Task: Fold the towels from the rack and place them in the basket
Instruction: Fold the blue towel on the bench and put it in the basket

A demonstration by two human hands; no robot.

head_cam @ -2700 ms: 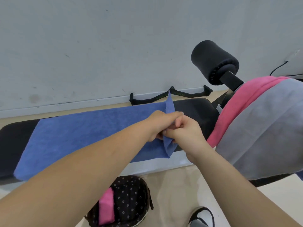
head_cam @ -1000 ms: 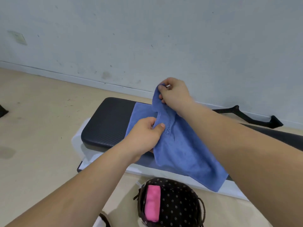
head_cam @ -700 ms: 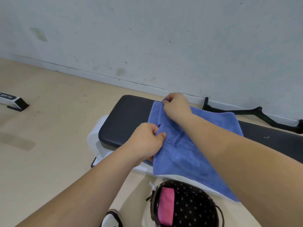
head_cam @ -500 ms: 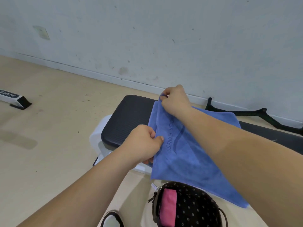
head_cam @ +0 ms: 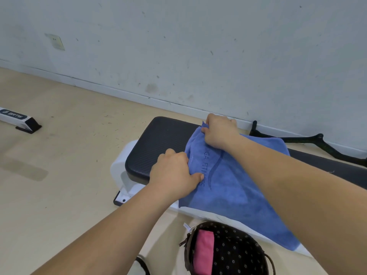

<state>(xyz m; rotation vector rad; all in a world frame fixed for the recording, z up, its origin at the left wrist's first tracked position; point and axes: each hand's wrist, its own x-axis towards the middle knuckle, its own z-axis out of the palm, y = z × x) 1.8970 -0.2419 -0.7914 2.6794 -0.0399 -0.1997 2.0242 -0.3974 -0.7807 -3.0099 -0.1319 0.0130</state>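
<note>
A blue towel lies doubled over the left end of a black padded bench, its near part hanging over the bench's front edge; the left hand grips the towel's left edge near the front of the bench; the right hand pinches the towel's far left corner at the bench's back edge; a dark dotted basket stands on the floor just in front of the bench, below the hanging towel; a folded pink towel lies inside it.
</note>
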